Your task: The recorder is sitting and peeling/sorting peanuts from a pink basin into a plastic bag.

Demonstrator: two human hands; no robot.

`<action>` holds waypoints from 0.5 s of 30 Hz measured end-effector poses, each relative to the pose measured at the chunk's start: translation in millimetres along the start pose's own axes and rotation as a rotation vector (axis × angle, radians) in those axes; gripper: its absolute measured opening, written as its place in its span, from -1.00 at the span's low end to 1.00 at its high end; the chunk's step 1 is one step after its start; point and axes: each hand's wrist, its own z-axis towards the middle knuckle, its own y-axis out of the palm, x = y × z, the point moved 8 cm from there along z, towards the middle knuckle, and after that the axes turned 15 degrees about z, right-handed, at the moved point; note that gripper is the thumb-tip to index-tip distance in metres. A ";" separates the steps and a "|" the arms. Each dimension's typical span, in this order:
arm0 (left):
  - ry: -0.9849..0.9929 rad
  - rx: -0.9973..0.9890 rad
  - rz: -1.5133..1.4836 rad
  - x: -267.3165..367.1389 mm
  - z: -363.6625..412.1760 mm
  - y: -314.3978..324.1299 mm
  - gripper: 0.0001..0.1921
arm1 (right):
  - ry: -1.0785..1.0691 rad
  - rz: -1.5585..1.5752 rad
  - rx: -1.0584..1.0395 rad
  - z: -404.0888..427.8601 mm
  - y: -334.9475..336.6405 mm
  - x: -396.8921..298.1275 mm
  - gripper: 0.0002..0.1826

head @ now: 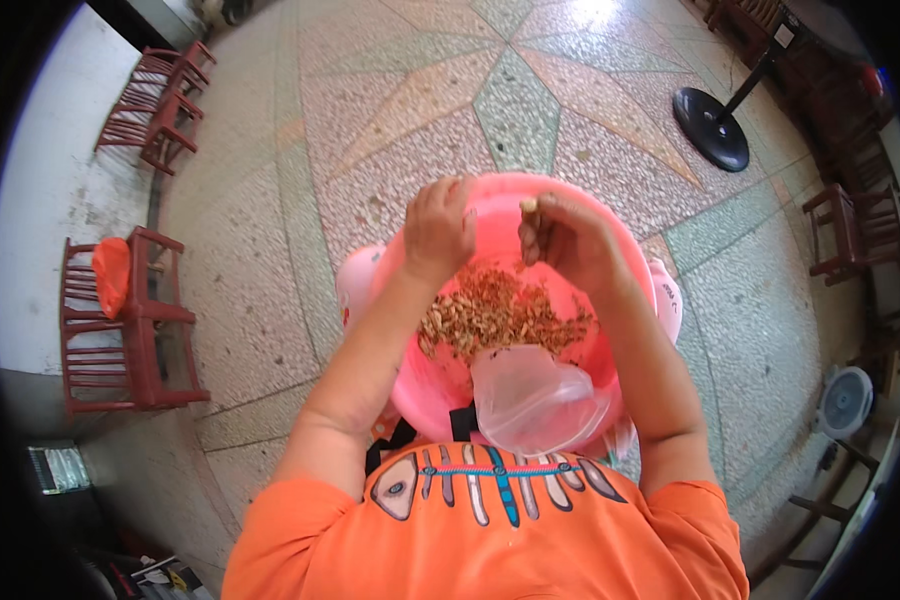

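Observation:
A pink plastic basin (630, 225) is in front of me, with a heap of small brown pieces, perhaps peanuts, (487, 319) and reddish bits inside it. Between thumb and fingertips, my right hand (570, 236) pinches a small pale piece (529, 204) above the basin's far right part. My left hand (441, 232) is over the far left rim, back upward; its fingertips are hidden, so any contact with the rim is unclear. At the basin's near side, a translucent plastic container (532, 397) leans tilted with its lower end by the heap.
Dark red wooden chairs (169, 322) line the left wall, one with an orange bag (111, 276) over it. Ahead right stands a black round stand base (711, 129) with a pole. Another wooden chair (832, 225) and a grey round object (846, 401) are at right.

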 end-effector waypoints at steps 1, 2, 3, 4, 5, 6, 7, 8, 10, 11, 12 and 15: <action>0.087 0.162 -0.003 8.3 -4.4 -15.9 -0.63 | -0.018 0.021 -0.021 2.0 -5.0 2.7 -0.75; 0.118 0.162 0.012 10.6 -5.9 -17.6 -0.63 | 0.006 0.033 0.037 3.2 -15.5 7.1 -0.75; 0.157 0.193 -0.123 13.3 -6.9 -28.2 -0.66 | 0.032 0.049 0.099 3.7 -22.5 12.8 -0.75; 0.195 0.220 -0.269 19.2 -8.4 -37.9 -0.69 | 0.018 -0.010 0.127 3.2 -18.4 10.5 -0.74; 0.225 0.211 -0.271 28.0 -12.9 -44.6 -0.69 | -0.005 0.010 0.128 6.0 -22.0 10.8 -0.74; 0.070 0.054 -0.512 24.8 -14.1 -40.7 -0.70 | 0.000 -0.033 0.077 10.1 -22.9 13.1 -0.73; -0.094 -0.113 -0.749 23.2 -16.6 -29.6 -0.71 | 0.007 -0.082 0.032 11.1 -24.9 15.9 -0.71; -0.026 -0.083 -0.755 27.0 -16.1 -35.7 -0.74 | -0.008 -0.076 0.044 10.7 -30.0 19.8 -0.71; -0.062 -0.134 -0.806 28.8 -20.8 -33.9 -0.74 | 0.011 0.012 -0.002 9.1 -28.1 29.6 -0.68; -0.110 -0.179 -0.847 28.3 -24.1 -30.0 -0.75 | 0.010 0.008 0.008 8.7 -28.5 32.3 -0.68; -0.119 -0.177 -0.852 28.3 -26.6 -30.9 -0.75 | 0.015 -0.086 0.010 9.1 -23.2 35.0 -0.67; -0.109 -0.165 -0.811 25.8 -33.0 -31.6 -0.77 | -0.007 -0.249 0.014 7.3 -11.2 42.3 -0.64</action>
